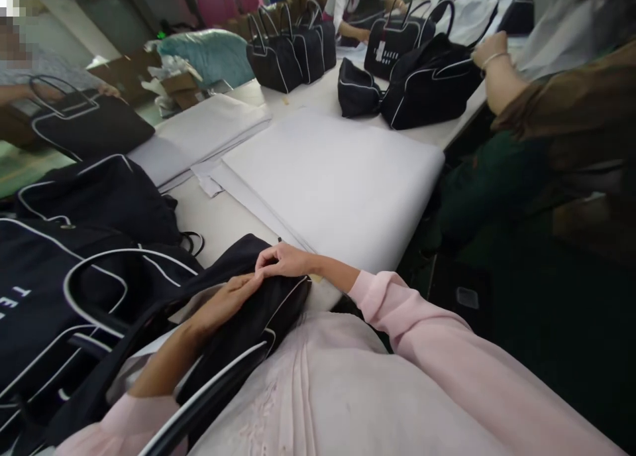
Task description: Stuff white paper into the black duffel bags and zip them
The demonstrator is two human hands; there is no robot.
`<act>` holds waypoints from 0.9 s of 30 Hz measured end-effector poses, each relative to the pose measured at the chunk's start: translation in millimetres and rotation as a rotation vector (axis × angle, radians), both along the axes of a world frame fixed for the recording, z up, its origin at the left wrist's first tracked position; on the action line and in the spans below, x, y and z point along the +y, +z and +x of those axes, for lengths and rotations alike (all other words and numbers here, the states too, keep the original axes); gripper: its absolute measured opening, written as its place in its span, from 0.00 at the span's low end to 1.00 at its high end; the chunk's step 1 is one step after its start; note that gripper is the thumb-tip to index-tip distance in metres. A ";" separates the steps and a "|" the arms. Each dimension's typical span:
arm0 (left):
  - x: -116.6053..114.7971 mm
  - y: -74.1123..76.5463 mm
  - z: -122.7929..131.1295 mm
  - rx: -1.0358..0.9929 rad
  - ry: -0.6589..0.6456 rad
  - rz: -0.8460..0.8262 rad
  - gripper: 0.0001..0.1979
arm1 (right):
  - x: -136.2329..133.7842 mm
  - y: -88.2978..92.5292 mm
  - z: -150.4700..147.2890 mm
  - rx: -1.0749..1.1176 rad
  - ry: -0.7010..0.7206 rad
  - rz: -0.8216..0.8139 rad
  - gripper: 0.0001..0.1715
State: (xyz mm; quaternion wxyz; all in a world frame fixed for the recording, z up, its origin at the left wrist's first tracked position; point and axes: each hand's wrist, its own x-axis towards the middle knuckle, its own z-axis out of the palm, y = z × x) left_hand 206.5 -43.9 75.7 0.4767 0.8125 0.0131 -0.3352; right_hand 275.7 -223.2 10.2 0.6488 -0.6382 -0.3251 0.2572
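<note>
While the pale counter (211, 223) stretches away from the wearer, a broad stack of folded white sheets (332, 177) covers much of its middle. Dark bags with white lettering and piping crowd its left side, and next to them, at the near edge by the wearer's body, lies the handbag being worked on (271, 307). It is nearly black, soft and slightly slumped, lying over rather than upright, its mouth agape to show a pale interior. One looped handle (218, 371), trimmed along its length in white, arcs across the front towards the wearer. Over the opening passes the left forearm; the left hand (229, 302) rests on the fabric with fingers extended close together, though whether its grip holds anything cannot be told. Meeting its fingertips, the right hand (284, 260) has its grip drawn in, thumb against forefinger, pinching the handbag's upper edge. Thin white piping (288, 295) outlines the end panel.
</note>
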 end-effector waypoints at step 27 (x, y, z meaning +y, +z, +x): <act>2.4 6.7 -40.3 -0.258 0.169 0.090 0.07 | -23.5 -6.7 -36.6 -0.058 -0.149 0.276 0.08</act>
